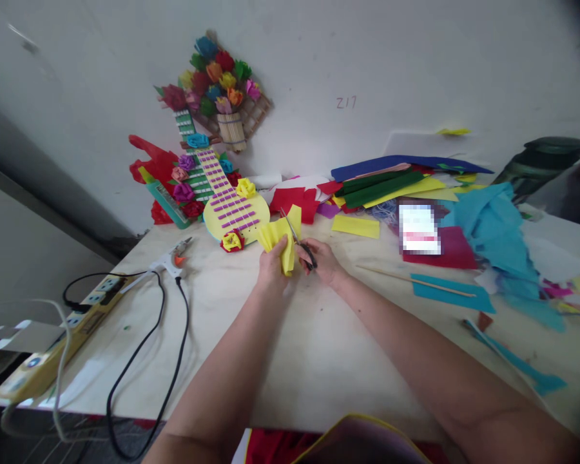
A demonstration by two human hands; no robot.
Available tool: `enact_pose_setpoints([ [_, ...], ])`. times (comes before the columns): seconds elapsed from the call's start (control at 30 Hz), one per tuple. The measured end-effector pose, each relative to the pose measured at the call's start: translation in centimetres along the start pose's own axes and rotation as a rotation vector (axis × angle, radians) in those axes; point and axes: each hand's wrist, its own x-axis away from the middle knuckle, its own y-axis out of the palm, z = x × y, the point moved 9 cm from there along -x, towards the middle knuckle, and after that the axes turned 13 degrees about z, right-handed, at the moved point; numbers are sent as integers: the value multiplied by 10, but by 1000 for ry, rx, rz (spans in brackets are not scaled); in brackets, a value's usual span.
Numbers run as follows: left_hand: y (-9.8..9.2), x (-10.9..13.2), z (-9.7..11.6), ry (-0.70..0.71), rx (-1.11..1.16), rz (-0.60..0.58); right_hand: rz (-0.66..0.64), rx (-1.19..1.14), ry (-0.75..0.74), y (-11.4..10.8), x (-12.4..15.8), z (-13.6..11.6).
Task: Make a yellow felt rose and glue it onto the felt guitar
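Note:
My left hand (pixel 272 263) is closed around a folded piece of yellow crepe paper (pixel 280 237), held up above the middle of the wooden table (pixel 319 348). My right hand (pixel 321 259) grips a pair of scissors (pixel 297 237) by its dark handles. The blades point up and to the left and bite into the top of the yellow paper. Both hands meet just in front of a yellow paper guitar (pixel 232 209) decorated with purple strips and paper flowers.
A glue gun (pixel 173 261) with a black cord lies at left beside a yellow power strip (pixel 53 351). Coloured paper sheets (pixel 391 183) pile at the back. Teal paper (pixel 493 232), a thin wooden stick (pixel 415 281) and scraps lie right. A paper flower bouquet (pixel 220 84) leans on the wall.

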Motion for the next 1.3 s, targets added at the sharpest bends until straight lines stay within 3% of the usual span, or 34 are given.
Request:
enact_pose_setpoints([
  [0.4,-3,2,4,-10,-15,53,42,3,19,-2,-1,-2],
  [0.6,2,6,3,-27,-55,11,-32,40,31,1,3,-9],
  [0.9,9,9,0,-37,-82,-83,-17,34,10,0,1,-7],
  [1.3,3,0,-3,-23,-44,-57,24,29,-3,-4,-3,-4],
])
